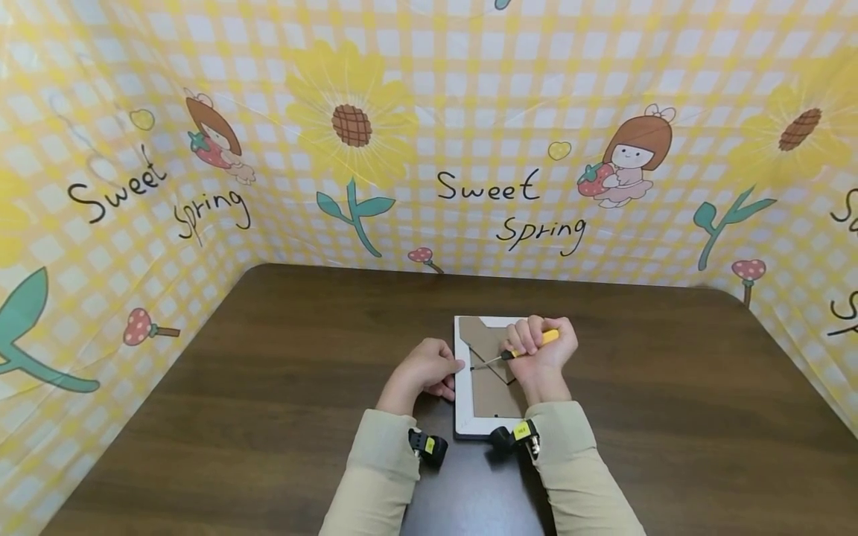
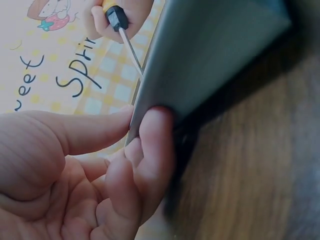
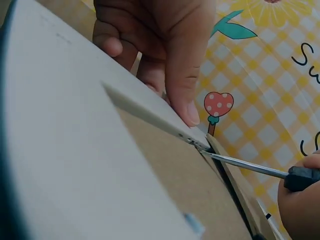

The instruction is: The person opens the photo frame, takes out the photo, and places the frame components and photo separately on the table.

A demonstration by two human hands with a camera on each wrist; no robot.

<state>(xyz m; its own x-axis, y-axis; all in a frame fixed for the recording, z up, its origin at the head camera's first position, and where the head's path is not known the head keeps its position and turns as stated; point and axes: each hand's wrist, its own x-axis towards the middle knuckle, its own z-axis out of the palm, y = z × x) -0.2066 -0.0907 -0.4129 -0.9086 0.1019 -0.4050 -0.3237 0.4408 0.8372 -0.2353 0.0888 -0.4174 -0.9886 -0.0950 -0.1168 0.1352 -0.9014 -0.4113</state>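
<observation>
A picture frame lies back side up on the table, its white border around a brown backing board. My left hand pinches the frame's left edge, thumb on top and fingers underneath, as the left wrist view shows. In my right hand I grip a screwdriver with a yellow and black handle, fingers wrapped around it. Its thin metal shaft points left, and the tip meets the inner edge of the border beside my left thumb. A flap of the backing stands slightly raised there.
The dark brown wooden table extends on all sides of the frame. A yellow checked cloth with flowers and lettering hangs behind it and along both sides. Each wrist wears a small black camera.
</observation>
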